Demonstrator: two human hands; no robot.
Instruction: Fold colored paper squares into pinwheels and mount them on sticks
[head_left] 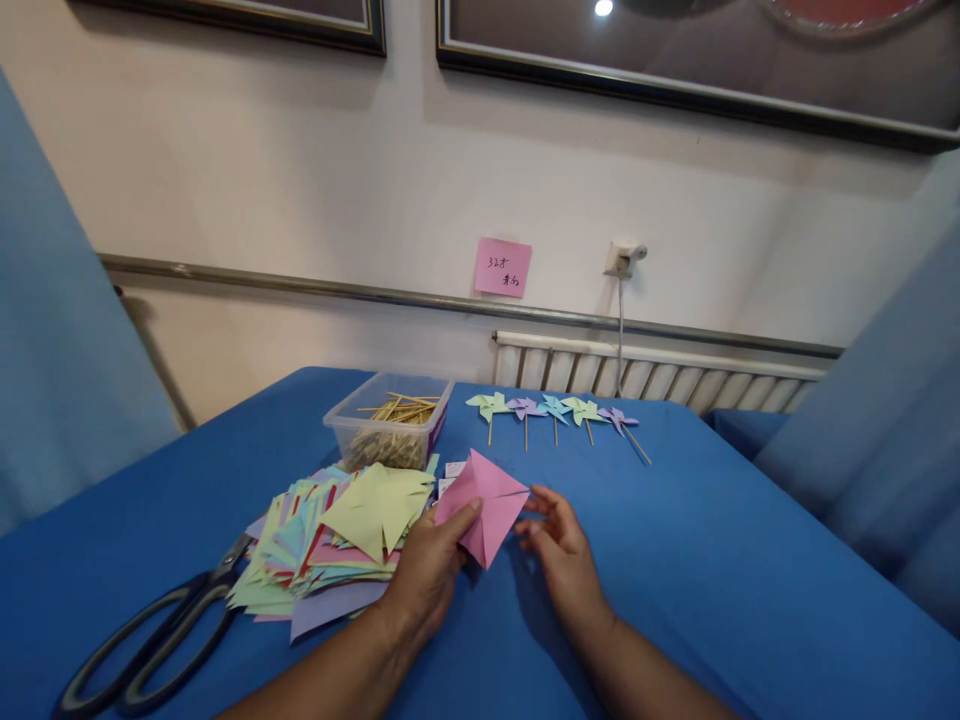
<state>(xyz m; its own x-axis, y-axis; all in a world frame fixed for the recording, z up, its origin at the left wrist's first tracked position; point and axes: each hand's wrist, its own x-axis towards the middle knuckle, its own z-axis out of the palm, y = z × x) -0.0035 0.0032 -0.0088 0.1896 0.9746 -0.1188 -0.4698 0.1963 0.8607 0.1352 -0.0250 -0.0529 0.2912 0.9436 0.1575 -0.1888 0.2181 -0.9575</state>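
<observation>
Between the thumb and fingers of my left hand is a square of pink paper, turned corner-up, with cuts running in from its corners. My right hand is at the paper's right corner. Its fingers are curled and apart, with the fingertips at or just touching that corner. Left of my hands lies a heap of coloured paper squares, topped by a cut pale yellow square. Large dark-handled scissors rest beside the heap at the lower left.
A clear plastic box of thin wooden sticks stands behind the heap. Several finished paper pinwheels on sticks lie in a row at the back of the blue-covered table. A radiator runs along the wall behind.
</observation>
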